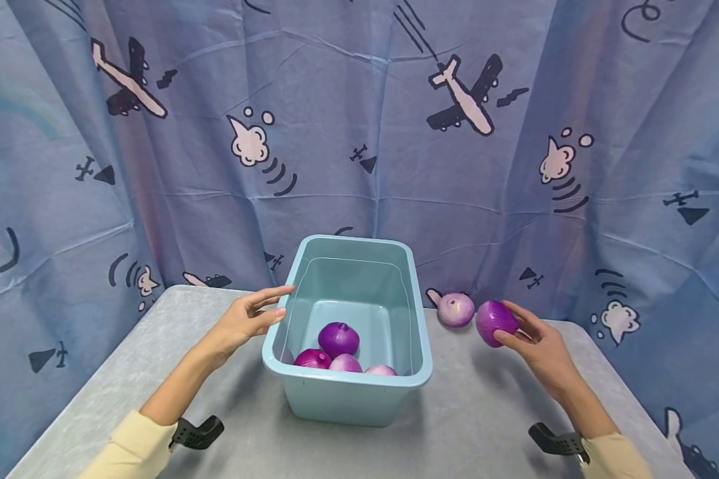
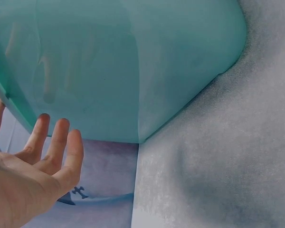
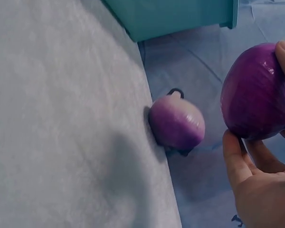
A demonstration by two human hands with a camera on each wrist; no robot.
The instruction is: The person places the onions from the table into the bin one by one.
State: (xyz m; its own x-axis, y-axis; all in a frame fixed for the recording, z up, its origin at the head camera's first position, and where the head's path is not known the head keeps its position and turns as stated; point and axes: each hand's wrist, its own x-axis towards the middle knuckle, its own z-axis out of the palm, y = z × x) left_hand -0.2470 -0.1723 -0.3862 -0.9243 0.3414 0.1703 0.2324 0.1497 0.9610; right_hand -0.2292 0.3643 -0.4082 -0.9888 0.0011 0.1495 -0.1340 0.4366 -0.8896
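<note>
My right hand (image 1: 545,349) holds a dark purple onion (image 1: 494,323) between thumb and fingers, raised above the table's right side. In the right wrist view, the thumb and fingertips lie round that onion (image 3: 256,92). A paler purple-white onion (image 1: 455,310) sits on the table just to its left. My left hand (image 1: 243,320) is at the left rim of a light blue plastic bin (image 1: 350,399), its fingers extended and the fingertips right at the edge. Inside the bin lie several onions, among them a dark purple one (image 1: 338,339) with its stem end up.
The grey table (image 1: 228,412) carries the bin at its middle. Behind it hangs a blue curtain (image 1: 335,133) printed with airplanes, close to the table's back edge. The pale onion lies near that edge. A black wrist strap (image 1: 198,432) shows on each arm.
</note>
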